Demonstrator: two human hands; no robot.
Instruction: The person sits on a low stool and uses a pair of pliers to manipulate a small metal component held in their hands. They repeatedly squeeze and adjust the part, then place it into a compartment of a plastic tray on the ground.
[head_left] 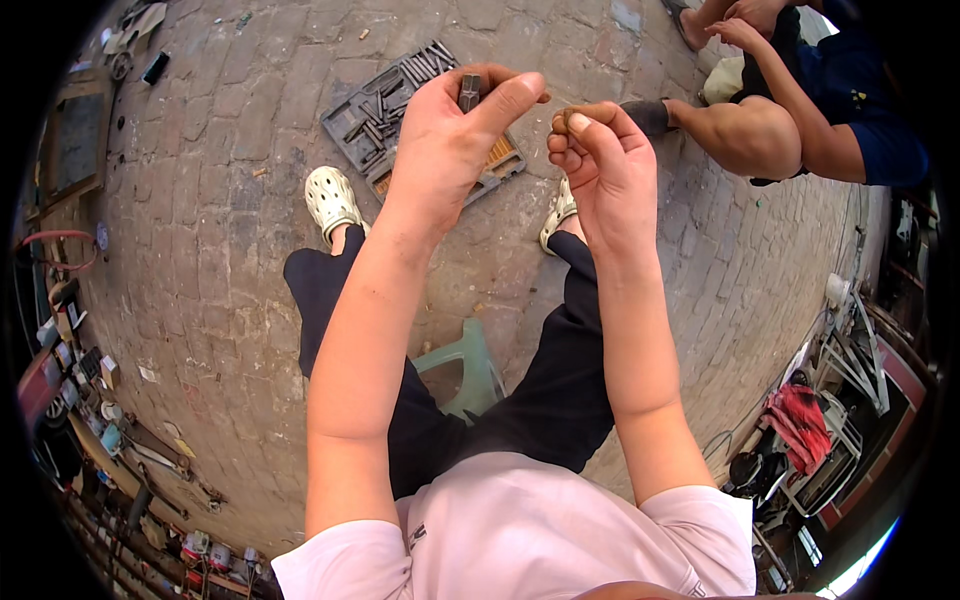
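My left hand (440,140) is raised in front of me with its fingers closed around a short, dark metal bar (469,91). The bar's squarish end shows between thumb and fingers; the rest is hidden. Close beside it, my right hand (612,165) pinches thumb against fingertips. Something small and brownish may sit in that pinch, but I cannot make it out. The hands are apart. Below and beyond my left hand, an open grey tool case (338,128) lies on the ground, holding several dark metal pieces (375,125) and some orange-brown ones. My left arm covers part of it.
Brick paving (230,200) spreads around my feet in pale clogs (333,200). A green plastic stool (475,375) shows between my legs. At the upper right a person in dark blue (885,120) sits close. Clutter lines both sides, including a red cloth (797,428).
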